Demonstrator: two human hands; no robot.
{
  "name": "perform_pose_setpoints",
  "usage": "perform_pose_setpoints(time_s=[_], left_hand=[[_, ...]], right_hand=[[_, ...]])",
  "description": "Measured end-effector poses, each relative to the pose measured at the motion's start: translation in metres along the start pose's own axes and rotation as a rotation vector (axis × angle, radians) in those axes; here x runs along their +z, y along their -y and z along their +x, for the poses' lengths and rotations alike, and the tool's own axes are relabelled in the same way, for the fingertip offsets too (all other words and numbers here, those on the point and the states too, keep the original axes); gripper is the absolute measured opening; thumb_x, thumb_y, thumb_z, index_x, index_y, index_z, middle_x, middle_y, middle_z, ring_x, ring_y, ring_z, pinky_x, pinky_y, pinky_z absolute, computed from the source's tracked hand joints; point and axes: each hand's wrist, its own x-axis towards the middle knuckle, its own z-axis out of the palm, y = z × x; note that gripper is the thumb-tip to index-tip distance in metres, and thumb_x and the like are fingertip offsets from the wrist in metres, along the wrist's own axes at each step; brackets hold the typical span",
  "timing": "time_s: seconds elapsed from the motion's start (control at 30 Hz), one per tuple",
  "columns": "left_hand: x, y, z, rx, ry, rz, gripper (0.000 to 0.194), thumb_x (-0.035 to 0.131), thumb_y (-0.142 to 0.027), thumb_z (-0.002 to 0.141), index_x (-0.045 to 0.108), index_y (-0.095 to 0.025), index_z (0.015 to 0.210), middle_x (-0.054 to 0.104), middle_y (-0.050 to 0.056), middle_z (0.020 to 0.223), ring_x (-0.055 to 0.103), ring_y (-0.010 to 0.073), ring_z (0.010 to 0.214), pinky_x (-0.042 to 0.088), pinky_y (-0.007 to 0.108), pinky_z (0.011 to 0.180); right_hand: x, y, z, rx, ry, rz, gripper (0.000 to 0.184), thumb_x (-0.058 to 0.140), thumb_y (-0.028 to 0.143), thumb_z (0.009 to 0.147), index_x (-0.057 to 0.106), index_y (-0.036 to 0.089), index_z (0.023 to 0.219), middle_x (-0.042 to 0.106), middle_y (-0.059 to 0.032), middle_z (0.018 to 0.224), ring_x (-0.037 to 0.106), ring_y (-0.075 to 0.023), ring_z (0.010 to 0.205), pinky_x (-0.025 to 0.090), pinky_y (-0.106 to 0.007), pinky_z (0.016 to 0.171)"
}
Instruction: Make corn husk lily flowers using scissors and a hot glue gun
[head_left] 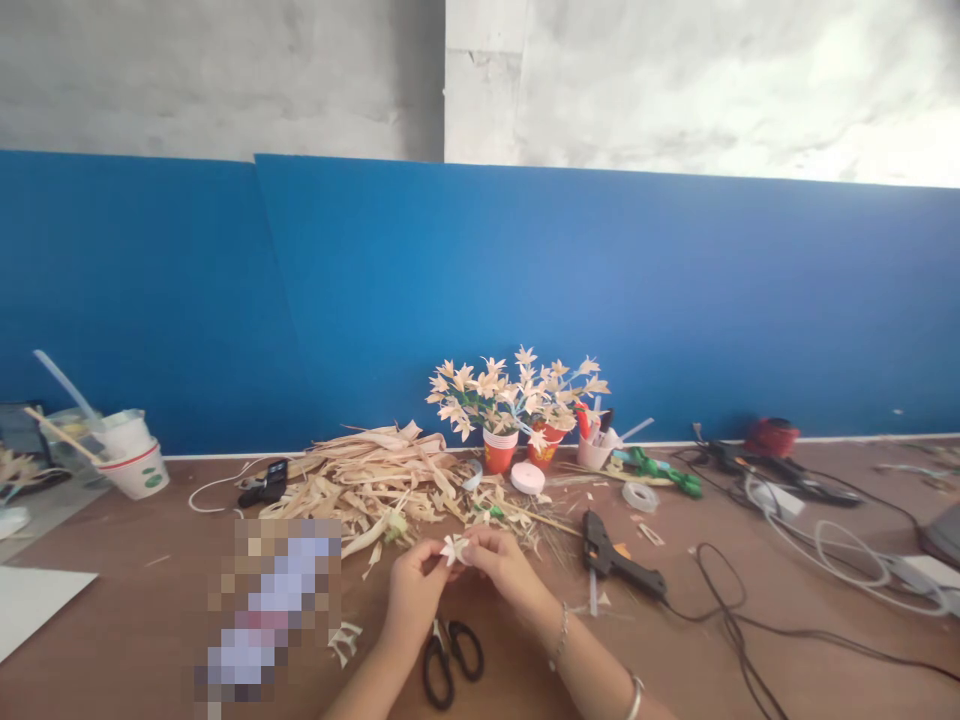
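Between my two hands is a small pale husk flower [454, 549], its pointed petals spread. My left hand [416, 582] pinches it from the left side. The fingers of my right hand [501, 562] close on its right edge. Black-handled scissors [452, 660] lie on the table just below my wrists. Behind my hands spreads a heap of dried corn husks [367, 475]. A black glue gun [619, 562] rests to the right of my right hand.
Husk flowers [491, 390] stand in red cups [499, 452] by the blue partition [450, 270]. A white ribbon roll [528, 478] and a tape roll [640, 497] sit nearby. Black cables [739, 640] run across the right side. A white cup [135, 472] stands left; a pixelated patch covers something at front left.
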Motion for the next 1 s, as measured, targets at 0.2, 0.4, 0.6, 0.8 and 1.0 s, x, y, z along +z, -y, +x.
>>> perform_pose_setpoints(time_s=[0.2,0.4,0.6,0.8,1.0], left_hand=[[-0.002,0.002,-0.001,0.132,-0.048,0.209,0.013,0.061,-0.029,0.066,0.067,-0.018,0.061,0.066,0.004,0.063,0.06,0.0192,0.062,0.048,0.026,0.059],[-0.001,-0.006,-0.005,0.302,-0.1,0.369,0.012,0.059,-0.024,0.068,0.068,-0.02,0.061,0.063,0.003,0.063,0.057,0.0182,0.062,0.043,0.024,0.06],[-0.001,-0.009,-0.008,0.367,-0.115,0.443,0.014,0.057,-0.021,0.072,0.067,-0.021,0.064,0.061,0.003,0.063,0.056,0.0177,0.062,0.042,0.024,0.059],[-0.002,-0.008,-0.007,0.383,-0.141,0.466,0.015,0.057,-0.022,0.073,0.066,-0.02,0.062,0.06,0.002,0.062,0.056,0.0168,0.061,0.042,0.023,0.058],[-0.002,-0.009,-0.006,0.392,-0.122,0.434,0.015,0.054,-0.018,0.073,0.064,-0.018,0.061,0.061,0.001,0.062,0.057,0.016,0.061,0.043,0.022,0.058]], right_hand=[[0.002,0.0,0.0,0.015,-0.02,0.027,0.019,0.061,0.031,0.063,0.057,0.016,0.051,0.057,0.0006,0.059,0.045,-0.0108,0.055,0.031,-0.022,0.052],[0.003,-0.001,-0.001,0.041,-0.051,0.041,0.017,0.06,0.029,0.061,0.055,0.016,0.052,0.049,0.0027,0.057,0.037,-0.0088,0.053,0.026,-0.022,0.05],[0.004,-0.003,-0.001,0.061,-0.044,0.048,0.018,0.059,0.027,0.06,0.05,0.016,0.05,0.04,0.0054,0.051,0.032,-0.0075,0.049,0.022,-0.022,0.05],[0.004,-0.002,-0.002,0.075,-0.036,0.043,0.016,0.06,0.028,0.062,0.052,0.016,0.055,0.043,0.0056,0.051,0.032,-0.0075,0.048,0.023,-0.022,0.049],[0.004,0.003,-0.003,0.027,-0.061,0.099,0.013,0.061,0.025,0.06,0.053,0.016,0.056,0.049,0.0041,0.054,0.038,-0.0086,0.051,0.027,-0.021,0.051]])
